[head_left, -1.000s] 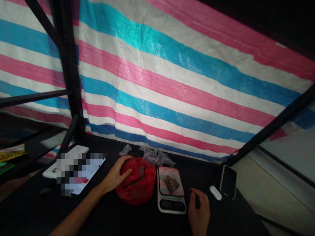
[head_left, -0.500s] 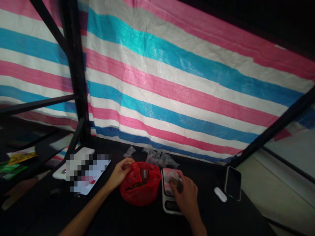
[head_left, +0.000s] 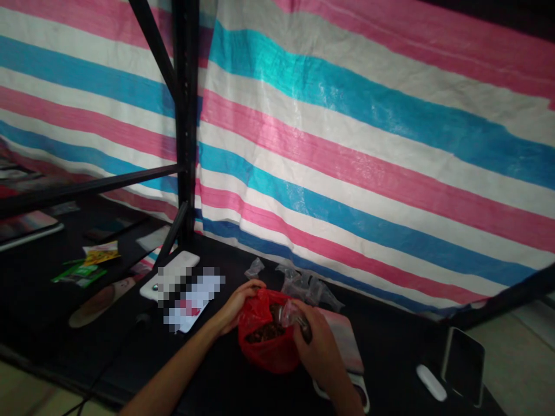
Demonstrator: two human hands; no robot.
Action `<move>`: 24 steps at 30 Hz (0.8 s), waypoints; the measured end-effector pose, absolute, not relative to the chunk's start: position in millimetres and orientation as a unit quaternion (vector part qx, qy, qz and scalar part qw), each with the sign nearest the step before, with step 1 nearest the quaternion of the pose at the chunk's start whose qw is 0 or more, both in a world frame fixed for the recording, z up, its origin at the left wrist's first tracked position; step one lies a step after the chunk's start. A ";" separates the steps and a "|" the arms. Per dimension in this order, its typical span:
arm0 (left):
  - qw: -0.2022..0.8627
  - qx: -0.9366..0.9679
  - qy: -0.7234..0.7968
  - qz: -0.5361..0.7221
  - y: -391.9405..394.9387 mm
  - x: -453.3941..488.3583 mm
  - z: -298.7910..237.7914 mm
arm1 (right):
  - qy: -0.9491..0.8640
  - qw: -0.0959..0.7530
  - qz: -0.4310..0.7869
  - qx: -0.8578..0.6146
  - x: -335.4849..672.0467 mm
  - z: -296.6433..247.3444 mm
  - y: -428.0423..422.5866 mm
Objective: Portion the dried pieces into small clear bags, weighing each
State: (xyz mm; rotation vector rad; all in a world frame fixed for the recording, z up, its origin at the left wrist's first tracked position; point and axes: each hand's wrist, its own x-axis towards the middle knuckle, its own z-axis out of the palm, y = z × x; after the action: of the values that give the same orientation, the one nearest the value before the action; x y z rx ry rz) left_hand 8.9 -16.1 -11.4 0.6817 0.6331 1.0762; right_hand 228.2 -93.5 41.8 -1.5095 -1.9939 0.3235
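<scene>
Just left of scale (head_left: 344,338), L hand (head_left: 237,306) is gripping rim of red bag (head_left: 274,355) & R hand (head_left: 318,344) is pinching small clear bag (head_left: 289,315) at the mouth's scale side, so keeping that mouth wide is prob limiting spills

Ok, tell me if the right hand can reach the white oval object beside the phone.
Likely yes: only the low scale and tabletop separate the right hand from the white oval object, though it holds a clear bag to put down first.

Two hands (head_left: 318,341), one red bag (head_left: 274,359), one held clear bag (head_left: 289,313), one white oval object (head_left: 430,382)
</scene>
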 end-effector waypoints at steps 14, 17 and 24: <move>0.798 0.237 0.237 0.502 -11.9 6.6 -8.2 | -0.771 0.239 0.157 -0.569 207.9 31.9 -83.3; 0.797 0.238 0.234 0.503 -13.5 5.1 -7.5 | -0.765 0.259 0.155 -0.569 210.0 29.9 -84.8; 0.790 0.235 0.229 0.518 -14.4 4.1 -5.8 | -0.739 0.295 0.130 -0.592 211.4 22.2 -84.8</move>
State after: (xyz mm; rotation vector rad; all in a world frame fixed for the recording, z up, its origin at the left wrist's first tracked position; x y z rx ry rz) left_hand 4.1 -14.4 -5.8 0.5066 0.4931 1.1152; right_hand 211.4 -84.8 22.2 -1.5747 -1.9672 0.3467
